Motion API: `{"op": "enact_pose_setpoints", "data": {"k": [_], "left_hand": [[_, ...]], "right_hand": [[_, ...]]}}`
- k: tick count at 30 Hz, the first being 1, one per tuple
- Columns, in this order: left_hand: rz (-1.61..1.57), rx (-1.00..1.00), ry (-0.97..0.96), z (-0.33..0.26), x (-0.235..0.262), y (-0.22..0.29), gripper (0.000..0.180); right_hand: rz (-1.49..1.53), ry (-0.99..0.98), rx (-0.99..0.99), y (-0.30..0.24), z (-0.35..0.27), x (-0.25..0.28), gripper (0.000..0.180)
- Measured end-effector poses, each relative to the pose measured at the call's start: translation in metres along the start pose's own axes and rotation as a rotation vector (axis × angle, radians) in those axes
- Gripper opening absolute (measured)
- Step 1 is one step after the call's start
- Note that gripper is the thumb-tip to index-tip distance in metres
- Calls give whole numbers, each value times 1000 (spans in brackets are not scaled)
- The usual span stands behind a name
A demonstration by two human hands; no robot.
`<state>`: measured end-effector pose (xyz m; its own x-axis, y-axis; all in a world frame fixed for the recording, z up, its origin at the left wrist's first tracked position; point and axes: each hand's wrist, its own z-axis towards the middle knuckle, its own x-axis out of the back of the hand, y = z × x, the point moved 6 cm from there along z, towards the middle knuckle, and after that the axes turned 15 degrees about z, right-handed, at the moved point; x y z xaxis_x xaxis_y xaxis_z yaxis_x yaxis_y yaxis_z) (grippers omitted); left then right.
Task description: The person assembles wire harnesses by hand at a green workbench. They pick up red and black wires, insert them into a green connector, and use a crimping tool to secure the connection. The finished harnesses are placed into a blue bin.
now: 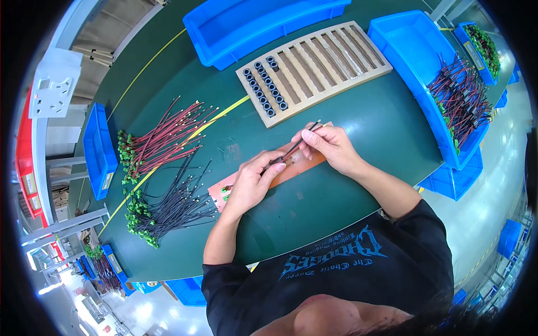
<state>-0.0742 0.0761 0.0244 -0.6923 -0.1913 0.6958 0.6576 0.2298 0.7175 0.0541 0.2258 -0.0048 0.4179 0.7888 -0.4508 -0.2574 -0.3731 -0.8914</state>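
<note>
Your left hand [250, 182] and right hand [329, 147] hold a dark wire [294, 147], centre | wooden rack [330, 93], 1 o'clock | blue bin [408, 50], 2 o'clock | black wires [178, 206], 8 o'clock | red wires [159, 143], 10 o'clock

You wear this camera on the left side of your head, and it looks down at the green table [364, 106]. It sees very wide, so straight things bend near the round, dark rim. Your left hand [250, 183] and right hand [332, 147] show in the middle of the frame. Your black shirt [398, 257] is closer, at the bottom. The floor [476, 224] is farther off, at the right.
</note>
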Motion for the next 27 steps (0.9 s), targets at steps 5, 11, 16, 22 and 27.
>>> {"op": "enact_pose_setpoints", "data": {"k": [5,11,16,22,27], "left_hand": [[117,-28,36,-11,49,45,27],[-729,79,-52,-36,39,64,27],[-1061,194,9,-29,3,41,29],[-868,113,-87,-30,-29,17,24],[-532,56,181,-42,-26,39,46]], "right_hand": [[60,-139,174,-52,20,-42,28],[337,-370,78,-95,42,-116,28],[693,-181,-12,-70,75,-113,31],[609,-88,-70,-71,83,-91,31],[568,22,111,-79,104,-58,30]]}}
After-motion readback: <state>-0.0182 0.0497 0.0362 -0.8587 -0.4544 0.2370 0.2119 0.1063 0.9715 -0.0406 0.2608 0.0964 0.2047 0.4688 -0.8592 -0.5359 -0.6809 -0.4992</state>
